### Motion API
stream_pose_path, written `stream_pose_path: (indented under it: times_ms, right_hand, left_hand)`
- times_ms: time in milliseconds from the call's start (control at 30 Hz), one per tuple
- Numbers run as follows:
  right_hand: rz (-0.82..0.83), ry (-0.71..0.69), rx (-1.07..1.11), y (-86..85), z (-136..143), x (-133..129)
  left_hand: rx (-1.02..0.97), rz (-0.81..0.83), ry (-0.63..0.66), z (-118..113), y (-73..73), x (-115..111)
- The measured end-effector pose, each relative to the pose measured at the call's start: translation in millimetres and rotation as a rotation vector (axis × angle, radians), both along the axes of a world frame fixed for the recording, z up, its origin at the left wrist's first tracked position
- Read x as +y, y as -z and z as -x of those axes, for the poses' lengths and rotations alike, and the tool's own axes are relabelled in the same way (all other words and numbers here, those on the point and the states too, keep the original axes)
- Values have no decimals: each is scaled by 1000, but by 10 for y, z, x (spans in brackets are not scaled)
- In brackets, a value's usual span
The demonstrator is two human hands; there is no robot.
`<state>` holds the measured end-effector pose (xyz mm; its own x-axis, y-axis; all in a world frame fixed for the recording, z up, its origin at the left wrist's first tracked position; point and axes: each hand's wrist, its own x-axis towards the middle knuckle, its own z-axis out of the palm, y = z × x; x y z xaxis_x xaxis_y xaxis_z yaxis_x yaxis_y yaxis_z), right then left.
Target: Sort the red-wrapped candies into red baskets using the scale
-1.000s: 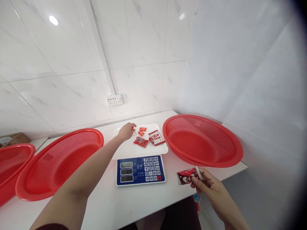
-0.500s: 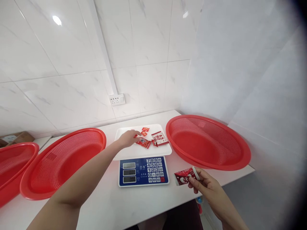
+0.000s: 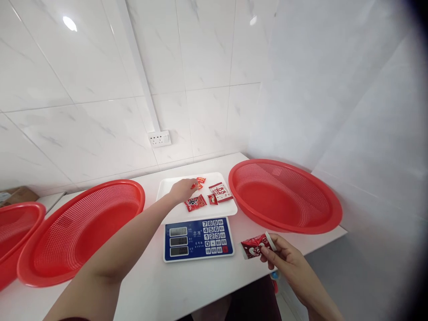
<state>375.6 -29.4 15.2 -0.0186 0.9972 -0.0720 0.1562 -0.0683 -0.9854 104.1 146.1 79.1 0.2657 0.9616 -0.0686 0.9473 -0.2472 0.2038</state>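
Note:
My left hand (image 3: 183, 190) reaches over the white tray (image 3: 167, 216) of a scale, its fingertips at the small red packets (image 3: 201, 180) near the back; whether they grip one is hidden. On the tray also lie a red snack packet (image 3: 195, 203), a little red packet (image 3: 212, 199) and a white-and-red packet (image 3: 221, 192). My right hand (image 3: 279, 253) pinches a red-and-white printed packet (image 3: 256, 246) above the table's front edge, right of the blue scale panel (image 3: 199, 238).
A red perforated basket (image 3: 284, 196) stands right of the scale. Two more, a nearer one (image 3: 90, 223) and one at the far left (image 3: 20, 227), stand on the left. A cardboard box (image 3: 20, 195) sits behind them, and a wall socket (image 3: 159, 138) is above the table.
My left hand has moved from the red snack packet towards the small packets at the back. The snack packet has shifted and turned, and the little red packet beside it now lies apart.

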Motion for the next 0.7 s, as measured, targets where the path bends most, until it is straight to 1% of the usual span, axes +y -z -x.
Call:
stream_pose_path:
  times_ms: [100, 200, 333, 433, 533, 600, 700]
  right_hand:
    - [5, 5, 12, -1, 9, -18]
    - [1, 32, 30, 12, 0, -30]
    - [3, 46, 25, 12, -3, -31]
    - [-2, 42, 19, -15, 11, -27]
    - [3, 36, 8, -37, 19, -32]
    - [16, 33, 3, -37, 17, -39]
    - [13, 31, 9, -24, 16, -49]
  left_hand:
    - [2, 2, 6, -63, 46, 110]
    - [21, 34, -3, -58, 78, 157]
    - [21, 32, -13, -35, 67, 226]
    - [4, -17, 5, -105, 61, 330]
    - [9, -24, 13, -210, 85, 430]
    - [28, -8, 15, -248, 104, 462]
    - [39, 8, 44, -229, 107, 439]
